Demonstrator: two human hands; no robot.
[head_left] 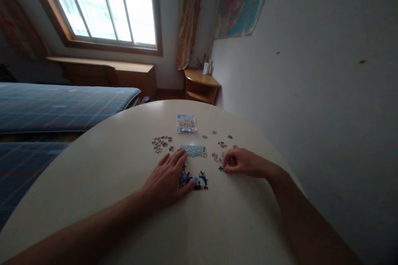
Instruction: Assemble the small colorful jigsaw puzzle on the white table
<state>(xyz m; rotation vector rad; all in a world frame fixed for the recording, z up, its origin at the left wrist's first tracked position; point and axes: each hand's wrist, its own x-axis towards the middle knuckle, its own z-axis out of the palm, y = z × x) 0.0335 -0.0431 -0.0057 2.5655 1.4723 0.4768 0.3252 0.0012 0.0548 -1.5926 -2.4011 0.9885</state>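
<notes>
My left hand (169, 178) lies flat and open on the round white table (124, 182), its fingers resting on a partly joined jigsaw section (199, 181) and reaching toward the blue top strip of the puzzle (192, 151). My right hand (239, 162) is closed in a pinch on a small dark puzzle piece (221, 168) at the table surface. A heap of loose pieces (161, 143) lies to the left of the strip. Scattered loose pieces (221, 145) lie just beyond my right hand. A printed reference picture (186, 124) lies farther back.
The white wall (311, 91) runs close along the table's right side. A bed with a blue plaid cover (56, 105) stands to the left, a wooden corner shelf (201, 86) and a wooden bench under the window (102, 8) behind.
</notes>
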